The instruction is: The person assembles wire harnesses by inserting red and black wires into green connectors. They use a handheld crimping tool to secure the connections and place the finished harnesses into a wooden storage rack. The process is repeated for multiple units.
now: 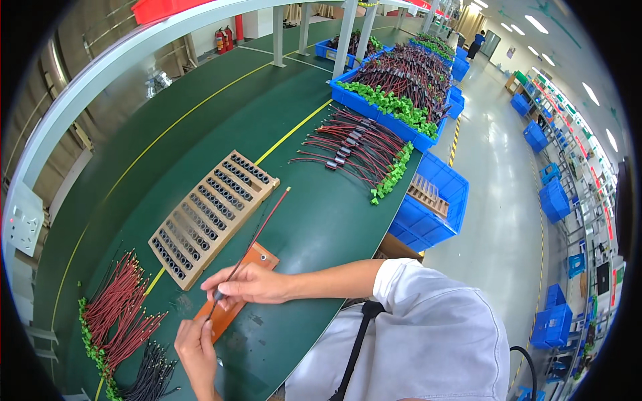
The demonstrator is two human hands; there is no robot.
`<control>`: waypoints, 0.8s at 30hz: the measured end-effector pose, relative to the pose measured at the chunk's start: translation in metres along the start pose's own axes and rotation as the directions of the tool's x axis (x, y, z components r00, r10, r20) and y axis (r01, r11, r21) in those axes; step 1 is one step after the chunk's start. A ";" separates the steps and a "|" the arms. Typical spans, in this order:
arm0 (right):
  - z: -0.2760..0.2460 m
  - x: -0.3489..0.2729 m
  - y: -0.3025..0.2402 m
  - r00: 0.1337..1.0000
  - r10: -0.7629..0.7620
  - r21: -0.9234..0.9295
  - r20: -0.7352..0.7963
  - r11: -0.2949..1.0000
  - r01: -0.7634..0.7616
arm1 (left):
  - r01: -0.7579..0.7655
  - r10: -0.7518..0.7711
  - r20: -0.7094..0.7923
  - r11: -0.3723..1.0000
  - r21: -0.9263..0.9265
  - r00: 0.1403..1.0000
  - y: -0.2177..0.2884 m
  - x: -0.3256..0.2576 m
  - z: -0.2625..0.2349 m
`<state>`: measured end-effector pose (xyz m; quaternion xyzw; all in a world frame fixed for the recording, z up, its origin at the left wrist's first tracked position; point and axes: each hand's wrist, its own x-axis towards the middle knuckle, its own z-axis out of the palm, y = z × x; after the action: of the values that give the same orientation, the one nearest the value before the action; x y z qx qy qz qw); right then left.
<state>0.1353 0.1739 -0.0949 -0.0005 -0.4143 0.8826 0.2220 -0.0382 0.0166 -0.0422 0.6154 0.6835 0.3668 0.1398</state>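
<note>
My right hand (249, 284) is closed on a small black ferrite core (219, 295), which sits around a thin red-and-black cable (270, 215). The cable's free end sticks up to the right past my fingers. Just below the core, my left hand (196, 349) pinches the cable's lower stretch; the rest of it there is hidden. Beneath both hands lies an orange board (262, 258) on the green table. Beyond them stands a tilted wooden tray (231, 234) with rows of black ferrite cores, some slots bare.
At left lie bundled red cables (120, 301) with green connectors and black cables (152, 373). Cables with cores (351, 144) lie across the far table. Blue bins (374, 105) heaped with cables stand behind them. Another blue bin (418, 230) is beside the table's right edge.
</note>
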 end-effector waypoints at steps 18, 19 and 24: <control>-0.001 0.019 0.066 0.995 -0.008 -0.235 -0.101 0.972 -0.016 | 0.379 -0.425 0.032 0.767 -0.518 0.905 -0.076 -0.053 -0.032; 0.006 0.018 0.063 0.990 -0.011 -0.253 -0.144 0.967 -0.026 | 0.349 -0.397 0.017 0.786 -0.510 0.918 -0.074 -0.054 -0.038; 0.020 0.020 0.058 0.987 0.119 -0.145 -0.110 0.980 -0.135 | 0.226 -0.341 -0.056 0.730 -0.645 0.938 -0.083 -0.070 -0.043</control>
<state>0.0910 0.1353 -0.1204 -0.0883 -0.4679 0.8597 0.1851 -0.1125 -0.0611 -0.0863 0.3873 0.6168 0.5992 0.3325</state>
